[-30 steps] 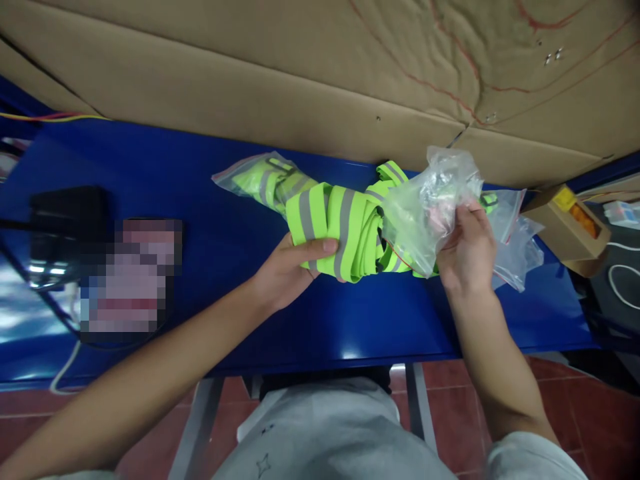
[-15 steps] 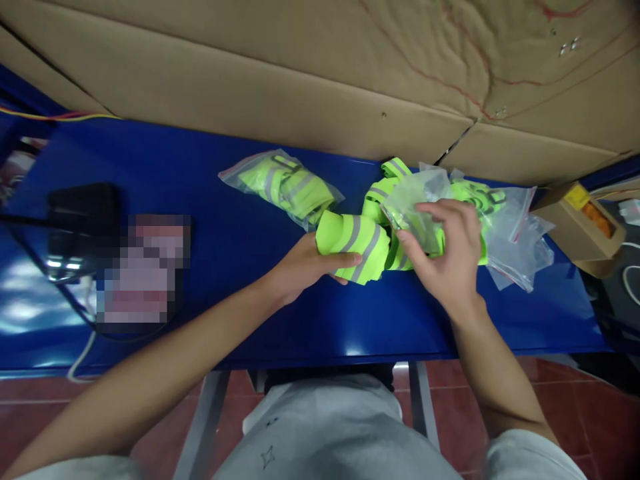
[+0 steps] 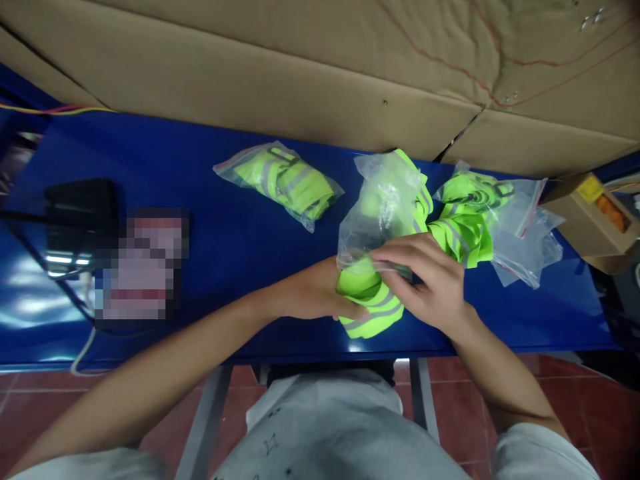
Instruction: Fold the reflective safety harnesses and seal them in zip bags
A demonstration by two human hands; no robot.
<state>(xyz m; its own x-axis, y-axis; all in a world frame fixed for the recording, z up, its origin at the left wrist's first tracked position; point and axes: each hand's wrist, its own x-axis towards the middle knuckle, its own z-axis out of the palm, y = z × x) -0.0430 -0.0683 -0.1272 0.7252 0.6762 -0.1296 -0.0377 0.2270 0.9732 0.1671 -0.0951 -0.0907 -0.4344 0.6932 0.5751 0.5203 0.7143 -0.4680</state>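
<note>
The left hand point(image 3: 327, 293) is holding a folded neon strap point(image 3: 373, 321) in a curled grip. The right hand point(image 3: 431, 281) is pinching a clear bag point(image 3: 377, 217).

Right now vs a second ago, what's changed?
Left hand has shifted the green strap bundle right and nearer the body, still gripping it. Right hand has brought the clear bag left, its edge now at the bundle. Unmoved: filled bag, cardboard box.
</note>
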